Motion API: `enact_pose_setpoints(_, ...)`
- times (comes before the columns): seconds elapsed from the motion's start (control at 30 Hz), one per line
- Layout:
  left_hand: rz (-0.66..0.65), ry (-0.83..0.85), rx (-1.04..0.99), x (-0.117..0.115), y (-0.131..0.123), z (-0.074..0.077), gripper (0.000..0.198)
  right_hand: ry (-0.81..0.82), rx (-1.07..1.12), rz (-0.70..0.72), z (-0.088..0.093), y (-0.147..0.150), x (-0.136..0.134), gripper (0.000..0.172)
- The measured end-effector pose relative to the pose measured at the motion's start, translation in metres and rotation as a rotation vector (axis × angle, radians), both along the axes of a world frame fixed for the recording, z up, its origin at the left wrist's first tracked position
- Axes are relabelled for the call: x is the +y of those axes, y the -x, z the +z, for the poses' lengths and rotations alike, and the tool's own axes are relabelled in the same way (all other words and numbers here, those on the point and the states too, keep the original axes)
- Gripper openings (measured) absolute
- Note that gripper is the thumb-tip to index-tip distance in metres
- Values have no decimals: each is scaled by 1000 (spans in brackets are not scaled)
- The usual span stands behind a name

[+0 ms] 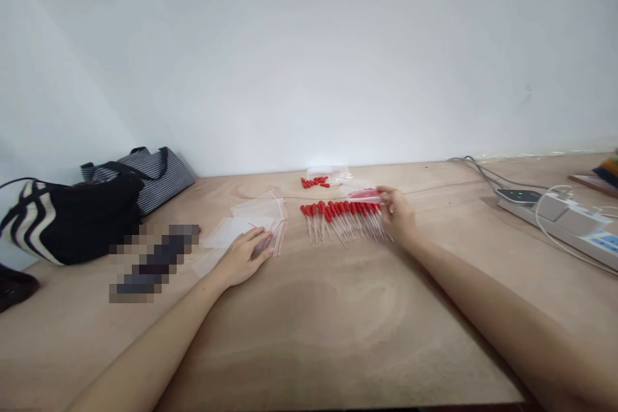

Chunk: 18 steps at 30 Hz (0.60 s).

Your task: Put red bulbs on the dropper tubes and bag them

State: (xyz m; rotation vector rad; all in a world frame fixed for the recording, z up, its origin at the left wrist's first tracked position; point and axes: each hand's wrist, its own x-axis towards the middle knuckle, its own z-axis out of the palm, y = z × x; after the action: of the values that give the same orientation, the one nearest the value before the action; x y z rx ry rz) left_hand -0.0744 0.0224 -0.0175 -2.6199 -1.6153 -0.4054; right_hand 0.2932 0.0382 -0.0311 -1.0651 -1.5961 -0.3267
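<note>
My left hand (245,257) rests flat on the spread of clear zip bags (261,207), its fingers apart. At the right end of a row of droppers (340,222), my right hand (398,215) pinches the edge of a zip bag (364,196). Red shows through that bag, though I cannot make out its contents. Red rubber bulbs top the droppers, and their thin clear tubes point towards me. Behind the row lies a small heap of loose red bulbs (315,182).
Against the wall is another clear plastic bag (333,172). A striped bag (157,174) and a black bag (91,212) sit at the left, near a blurred-out item (157,264). At the right are a power strip (555,225), a small black device (519,196) and cables.
</note>
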Motion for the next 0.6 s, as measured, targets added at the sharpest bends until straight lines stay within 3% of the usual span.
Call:
enact_pose_setpoints(0.1,-12,-7,-42,-1,-4,3,43,158,26,-195,-9,-60,-2,13)
enact_pose_setpoints(0.23,18,-8,-38,-2,-9,7,39,297,-2,-263,-18,-110,-7,12)
enact_pose_setpoints(0.5,52,-104,37,-7,-17,12,35,558,-142,-40,-27,-136,-8,11)
enact_pose_setpoints(0.6,89,-106,43,-6,-17,12,33,595,-173,-53,-25,-138,-9,18)
